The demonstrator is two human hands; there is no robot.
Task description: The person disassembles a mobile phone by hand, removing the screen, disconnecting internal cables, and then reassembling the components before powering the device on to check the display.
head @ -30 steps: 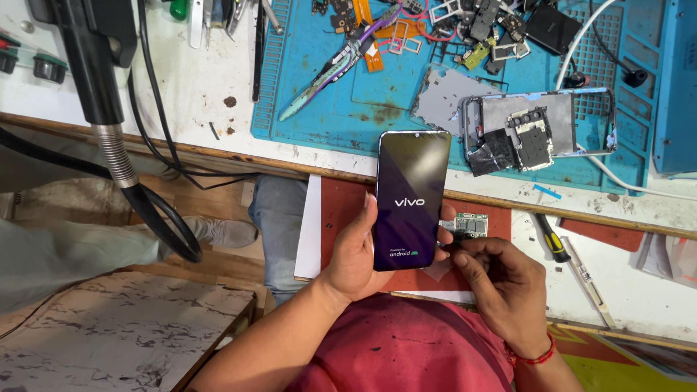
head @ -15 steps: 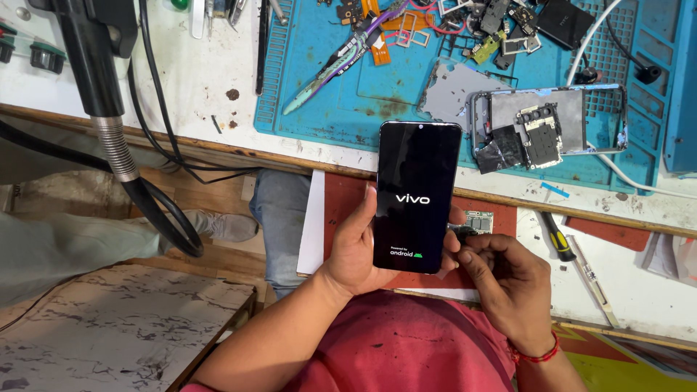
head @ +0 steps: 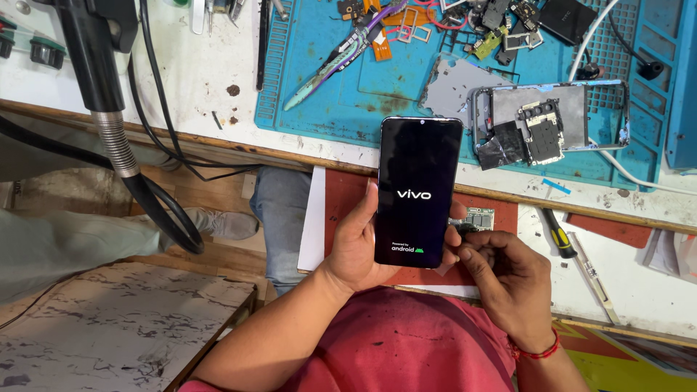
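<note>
My left hand (head: 357, 243) holds a black smartphone (head: 419, 190) upright in front of me, thumb along its left edge. Its dark screen is lit and shows a white logo. My right hand (head: 503, 279), with a red thread at the wrist, sits at the phone's lower right edge, its fingertips pinched against that edge. Whether they hold some small part I cannot tell. A small circuit board (head: 479, 217) lies just behind those fingers.
A blue work mat (head: 341, 80) on the bench carries tweezers (head: 334, 58), flex cables and loose parts. An opened phone frame (head: 549, 123) lies at its right. A yellow-handled screwdriver (head: 557, 234) rests on the lower shelf. A black hose and cables (head: 116, 145) hang at left.
The phone has risen slightly in view and stays in my left hand. My right hand keeps its fingertips at the lower right edge with little movement.
</note>
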